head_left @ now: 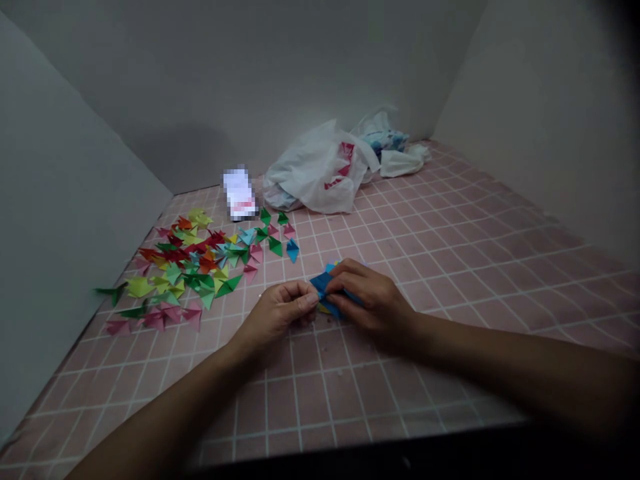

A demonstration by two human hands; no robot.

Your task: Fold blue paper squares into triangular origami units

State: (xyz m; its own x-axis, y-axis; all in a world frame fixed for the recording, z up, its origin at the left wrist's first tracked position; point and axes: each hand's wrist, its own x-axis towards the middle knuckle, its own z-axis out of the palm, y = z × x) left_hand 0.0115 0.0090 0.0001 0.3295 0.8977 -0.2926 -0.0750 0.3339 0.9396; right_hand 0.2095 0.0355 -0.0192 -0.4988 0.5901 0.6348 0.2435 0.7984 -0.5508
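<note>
The fingers of the left hand (285, 308) pinch the near-left edge of the blue paper (321, 283), thumb against forefinger; those of the right hand (377, 303) close over its other side. The blue paper is a small deep-blue piece with sharp folded edges and a matte face, held between the two hands just above the desk (450, 267). The right hand covers much of it, so its full outline cannot be made out. Bits of yellow and lighter blue peek out below and behind the blue paper; whether they are separate sheets is hard to tell.

Left of the blue paper and beyond it spread the folded shapes (206, 263), pointed and winged, in red, orange, yellow, green, pink and blue, many overlapping too closely to separate. Farther off, beyond the blue paper to its left, lies a phone (239, 190), its bright screen blurred into blocks. Straight beyond the blue paper sits a crumpled white plastic bag (310, 167) with red marks, its contents unclear. The desk's pink covering, lined in a white grid, ripples to the right of the blue paper.
</note>
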